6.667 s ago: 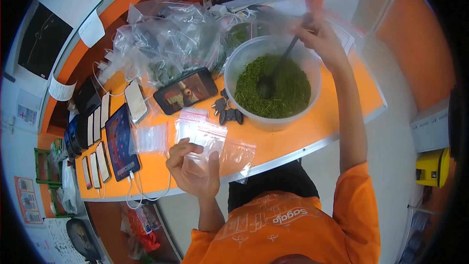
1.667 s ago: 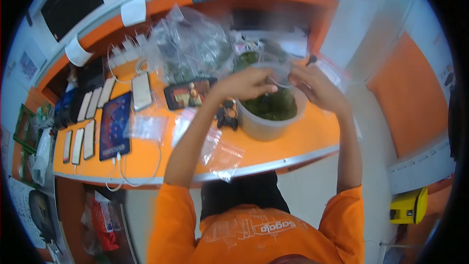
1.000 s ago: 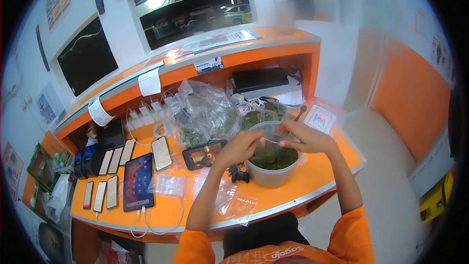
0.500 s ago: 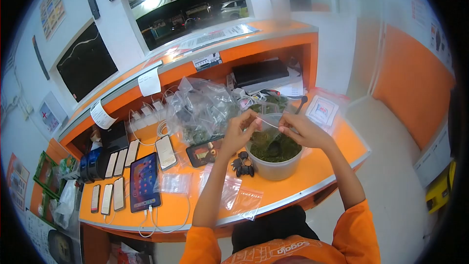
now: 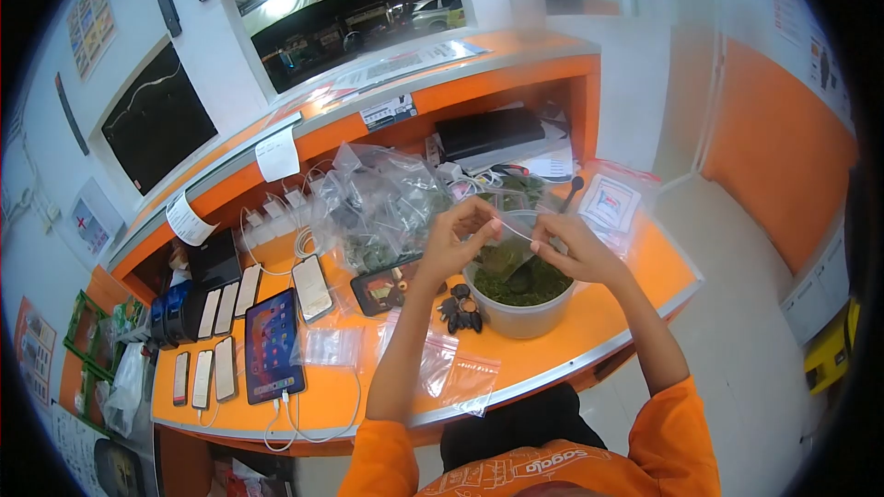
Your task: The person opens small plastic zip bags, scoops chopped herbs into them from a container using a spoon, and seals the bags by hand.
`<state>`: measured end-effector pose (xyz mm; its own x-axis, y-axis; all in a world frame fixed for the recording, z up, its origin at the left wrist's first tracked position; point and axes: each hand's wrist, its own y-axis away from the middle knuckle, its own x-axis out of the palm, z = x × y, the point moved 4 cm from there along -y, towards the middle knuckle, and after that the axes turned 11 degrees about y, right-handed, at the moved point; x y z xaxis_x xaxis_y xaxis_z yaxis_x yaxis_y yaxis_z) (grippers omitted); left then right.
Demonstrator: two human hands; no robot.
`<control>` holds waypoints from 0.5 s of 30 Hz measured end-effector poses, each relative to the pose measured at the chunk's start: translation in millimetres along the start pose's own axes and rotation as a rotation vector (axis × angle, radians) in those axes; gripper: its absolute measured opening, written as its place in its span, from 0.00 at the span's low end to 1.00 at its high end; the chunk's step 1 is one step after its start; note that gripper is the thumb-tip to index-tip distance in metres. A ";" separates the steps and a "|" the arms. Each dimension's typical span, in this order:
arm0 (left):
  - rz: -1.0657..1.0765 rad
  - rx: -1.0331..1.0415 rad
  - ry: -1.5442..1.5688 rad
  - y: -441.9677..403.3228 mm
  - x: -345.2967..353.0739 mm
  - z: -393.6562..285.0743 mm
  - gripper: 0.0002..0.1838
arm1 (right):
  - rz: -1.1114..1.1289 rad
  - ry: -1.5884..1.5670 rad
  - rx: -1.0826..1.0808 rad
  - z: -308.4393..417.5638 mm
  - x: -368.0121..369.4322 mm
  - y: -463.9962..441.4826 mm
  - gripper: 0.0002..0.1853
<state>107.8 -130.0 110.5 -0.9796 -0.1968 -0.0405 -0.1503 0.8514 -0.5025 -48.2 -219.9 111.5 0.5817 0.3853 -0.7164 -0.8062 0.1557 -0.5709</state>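
Above a round translucent tub [image 5: 517, 320], both my hands pinch the top edge of a small clear zip bag [image 5: 503, 260] with some green stuff at its bottom. My left hand [image 5: 463, 237] grips one corner and my right hand [image 5: 577, 250] the other, fingers closed. Finely shredded green leafy material [image 5: 529, 287] fills much of the tub. A dark shape lies on it, partly hidden by the bag. Beside the tub, near my left wrist, is a cluster of small black objects [image 5: 459, 309]. Flat empty zip bags [image 5: 471, 377] lie at the table's front edge.
A heap of clear plastic bags [image 5: 387, 202] with greenery stands behind my left hand. Left lie a tablet [image 5: 273, 345], several phones [image 5: 224, 368] and charging cables. A black spoon [image 5: 573, 191] and a printed bag [image 5: 612, 204] are at the right, below an orange shelf [image 5: 516, 83].
Both hands stay over the tub with the bag, the right one shifted very slightly. The camera view has moved a little; everything else looks the same.
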 end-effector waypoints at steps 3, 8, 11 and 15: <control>0.013 0.059 0.003 -0.8 1.9 -1.3 0.05 | -0.034 -0.003 0.004 0.6 1.9 -1.8 0.05; 0.011 0.031 0.054 -0.1 1.2 -1.9 0.06 | -0.051 -0.045 -0.024 4.7 4.2 -3.7 0.05; 0.033 -0.004 0.044 0.7 3.1 -3.6 0.05 | -0.057 -0.036 -0.034 6.2 6.1 -4.2 0.05; 0.058 0.001 0.057 0.0 2.2 1.0 0.05 | -0.042 -0.034 0.012 2.8 10.1 -2.0 0.08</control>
<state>105.7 -130.9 109.5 -0.9927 -0.1186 -0.0203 -0.0926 0.8602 -0.5015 -40.9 -213.7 106.5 0.6112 0.4092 -0.6775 -0.7824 0.1829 -0.5953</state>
